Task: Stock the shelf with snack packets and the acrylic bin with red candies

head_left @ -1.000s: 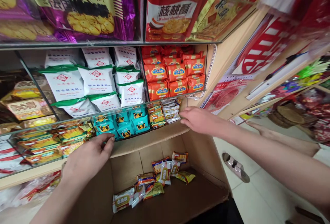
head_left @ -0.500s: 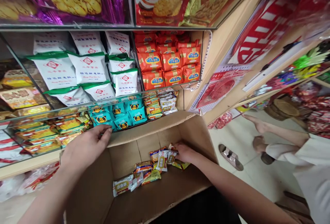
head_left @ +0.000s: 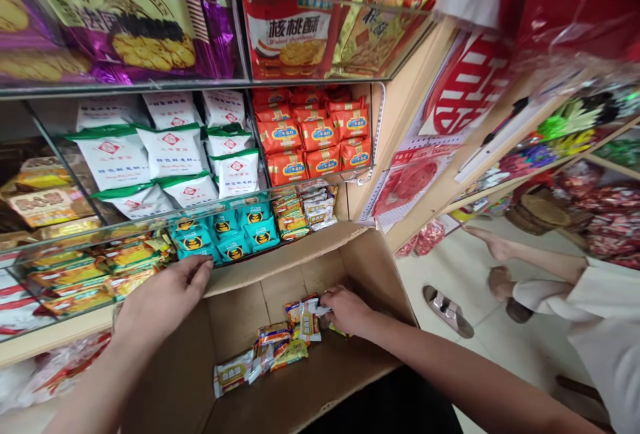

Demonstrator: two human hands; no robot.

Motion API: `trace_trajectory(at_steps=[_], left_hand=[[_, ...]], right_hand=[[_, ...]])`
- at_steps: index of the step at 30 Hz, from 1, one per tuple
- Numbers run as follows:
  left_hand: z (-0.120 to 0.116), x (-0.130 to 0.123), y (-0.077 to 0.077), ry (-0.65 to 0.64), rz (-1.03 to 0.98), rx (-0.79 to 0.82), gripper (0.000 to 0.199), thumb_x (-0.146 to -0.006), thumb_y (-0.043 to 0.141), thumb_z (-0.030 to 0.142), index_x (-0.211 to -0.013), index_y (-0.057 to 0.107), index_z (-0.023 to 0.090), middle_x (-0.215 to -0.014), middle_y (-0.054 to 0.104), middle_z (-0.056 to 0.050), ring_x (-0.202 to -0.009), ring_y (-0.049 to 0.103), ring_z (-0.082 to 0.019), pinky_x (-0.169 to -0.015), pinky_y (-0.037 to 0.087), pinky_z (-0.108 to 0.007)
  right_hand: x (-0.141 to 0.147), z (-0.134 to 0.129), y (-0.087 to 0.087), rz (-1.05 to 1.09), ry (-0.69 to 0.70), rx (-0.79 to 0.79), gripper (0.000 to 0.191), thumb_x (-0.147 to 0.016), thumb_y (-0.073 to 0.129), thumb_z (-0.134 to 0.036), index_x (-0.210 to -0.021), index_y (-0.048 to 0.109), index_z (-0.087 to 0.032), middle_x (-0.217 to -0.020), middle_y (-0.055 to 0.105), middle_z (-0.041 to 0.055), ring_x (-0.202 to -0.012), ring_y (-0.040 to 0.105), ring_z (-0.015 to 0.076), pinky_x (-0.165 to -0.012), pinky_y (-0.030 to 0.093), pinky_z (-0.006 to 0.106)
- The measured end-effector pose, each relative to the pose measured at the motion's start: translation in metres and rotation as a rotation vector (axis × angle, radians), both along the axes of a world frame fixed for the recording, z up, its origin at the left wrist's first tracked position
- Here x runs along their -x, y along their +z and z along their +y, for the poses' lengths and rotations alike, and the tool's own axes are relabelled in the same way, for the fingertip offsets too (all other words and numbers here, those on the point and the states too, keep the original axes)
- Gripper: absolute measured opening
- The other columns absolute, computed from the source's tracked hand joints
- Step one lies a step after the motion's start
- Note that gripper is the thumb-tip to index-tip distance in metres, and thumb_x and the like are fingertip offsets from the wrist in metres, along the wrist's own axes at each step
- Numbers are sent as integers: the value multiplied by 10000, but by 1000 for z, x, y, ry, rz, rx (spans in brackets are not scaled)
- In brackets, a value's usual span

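Observation:
A cardboard box [head_left: 287,261] stands in front of the shelf, its top uncovered. My left hand [head_left: 163,297] is closed over the box's upper left edge, by the far corner. Inside the box, my right hand [head_left: 347,311] pinches a small silver snack packet [head_left: 324,310], partly hidden by the fingers. Just left of those fingers lies a silver-and-gold packet [head_left: 310,322]. More small wrapped snacks are loose on the box's bottom, among them a yellow packet [head_left: 290,355] and another silver-and-gold packet [head_left: 233,373] farther left.
Behind the box, clear-fronted shelf bins hold teal packets [head_left: 234,247], red packets [head_left: 320,134], white-and-green bags [head_left: 175,149] and yellow packets [head_left: 80,277]. Larger biscuit bags [head_left: 295,34] are above. At right are a sandal [head_left: 447,311] and a person's leg [head_left: 540,259].
My right hand has moved slightly left within the box, and its fingers now pinch a silver packet. My left hand stays at the box edge. The view has tilted up a little.

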State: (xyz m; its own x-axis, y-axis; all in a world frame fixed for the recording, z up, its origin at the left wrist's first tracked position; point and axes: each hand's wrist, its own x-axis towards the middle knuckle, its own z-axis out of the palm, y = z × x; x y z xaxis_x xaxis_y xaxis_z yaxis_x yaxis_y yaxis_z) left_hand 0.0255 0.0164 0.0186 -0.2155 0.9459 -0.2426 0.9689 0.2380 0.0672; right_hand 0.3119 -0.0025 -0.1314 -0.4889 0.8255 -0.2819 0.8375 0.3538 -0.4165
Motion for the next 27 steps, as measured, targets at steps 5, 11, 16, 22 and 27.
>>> trace_trajectory(at_steps=[5,11,16,22,27], left_hand=[[1,0,0,10,9,0,620,-772,119,627,-1162,484,314,-1084,623,-70,-934,579,-318,-733,426,-394],[1,-1,2,4,22,19,645,-766,106,638,-1170,482,304,-1068,626,-87,-929,575,-324,-721,426,-393],[-1,-5,3,1,28,6,664,-762,91,644,-1185,470,301,-1109,602,-93,-959,557,-325,-742,414,-394],[-5,-8,3,-24,40,5,674,-759,79,653,-1189,463,304,-1091,601,-107,-953,556,-323,-731,415,-401],[-6,-8,3,-30,43,2,641,-774,91,632,-1177,469,307,-1090,601,-103,-949,561,-312,-733,417,-390]], right_hand=[[-16,-9,71,495,-164,140,217,-767,513,-305,-923,548,-158,-826,592,38,-760,549,147,-680,432,251],[-48,-1,130,924,-381,226,500,-755,540,-313,-1210,340,-258,-913,565,15,-753,551,110,-662,460,237],[-61,5,126,750,-287,180,279,-752,520,-294,-1006,442,-209,-802,554,-5,-695,530,103,-624,433,217],[-51,9,66,138,-172,45,195,-709,517,-148,-901,541,-176,-745,568,-4,-655,503,111,-611,363,212],[-34,15,26,25,-195,127,262,-684,531,-118,-944,548,-145,-905,603,53,-773,537,133,-664,369,203]])
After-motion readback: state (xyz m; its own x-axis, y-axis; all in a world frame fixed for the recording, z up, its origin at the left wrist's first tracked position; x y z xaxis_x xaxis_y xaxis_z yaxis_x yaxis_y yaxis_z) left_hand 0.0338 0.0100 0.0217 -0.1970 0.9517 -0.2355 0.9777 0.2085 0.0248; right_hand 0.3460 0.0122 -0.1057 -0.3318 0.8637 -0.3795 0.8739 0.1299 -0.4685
